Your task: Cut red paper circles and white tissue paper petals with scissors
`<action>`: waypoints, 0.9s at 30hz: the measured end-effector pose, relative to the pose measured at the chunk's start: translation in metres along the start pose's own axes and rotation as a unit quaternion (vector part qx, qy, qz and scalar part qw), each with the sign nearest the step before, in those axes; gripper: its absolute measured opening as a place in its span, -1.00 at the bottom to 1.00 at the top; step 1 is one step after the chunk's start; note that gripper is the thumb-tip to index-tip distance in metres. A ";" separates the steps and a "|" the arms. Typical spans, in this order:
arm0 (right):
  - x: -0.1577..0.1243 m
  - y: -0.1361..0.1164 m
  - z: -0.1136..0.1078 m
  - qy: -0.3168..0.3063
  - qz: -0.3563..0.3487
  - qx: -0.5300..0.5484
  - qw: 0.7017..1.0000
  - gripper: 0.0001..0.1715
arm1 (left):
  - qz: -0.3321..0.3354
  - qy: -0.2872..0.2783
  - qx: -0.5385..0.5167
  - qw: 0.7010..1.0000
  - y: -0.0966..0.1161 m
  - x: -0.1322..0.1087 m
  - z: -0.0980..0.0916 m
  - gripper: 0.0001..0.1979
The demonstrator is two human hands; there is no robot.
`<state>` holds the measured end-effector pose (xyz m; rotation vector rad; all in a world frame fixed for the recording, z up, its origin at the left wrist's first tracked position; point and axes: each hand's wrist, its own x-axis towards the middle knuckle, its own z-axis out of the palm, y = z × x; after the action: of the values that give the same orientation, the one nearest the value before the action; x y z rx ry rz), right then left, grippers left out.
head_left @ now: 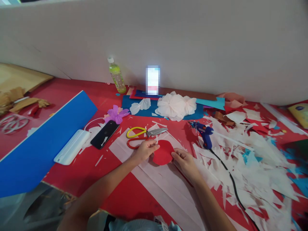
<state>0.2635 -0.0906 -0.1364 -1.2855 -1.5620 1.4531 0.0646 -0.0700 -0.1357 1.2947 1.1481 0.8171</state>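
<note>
A rounded red paper piece (163, 153) is held up between my two hands, over a long strip of pale paper (154, 183) on the red table. My left hand (146, 150) pinches its left edge between thumb and fingers. On the opposite edge my right hand (184, 162) grips it the same way. Just beyond my left hand lie scissors (146, 133) with one yellow and one red handle, their blades pointing right. White paper petals gathered in a flower (176, 105) rest farther back on blue sheets.
A blue glue gun (204, 133) with a black cord lies right, beside heaped white paper scraps (250, 170). Left are a black phone (105, 134), a white power bank (72, 147), a purple flower (116, 114) and a blue board (48, 141). A bottle (117, 77) and lit screen (153, 78) stand behind.
</note>
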 end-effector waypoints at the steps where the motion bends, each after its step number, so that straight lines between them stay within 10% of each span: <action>1: 0.000 0.000 0.000 -0.001 -0.002 0.003 1.000 -0.67 | 0.002 -0.001 0.001 1.000 0.000 0.000 0.000 -0.67; 27: 0.000 0.000 0.000 -0.003 0.004 0.018 1.000 -0.66 | -0.002 -0.012 -0.007 1.000 -0.003 0.000 -0.001 -0.68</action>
<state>0.2635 -0.0906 -0.1369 -1.2680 -1.5308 1.4846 0.0633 -0.0701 -0.1384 1.2874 1.1224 0.8035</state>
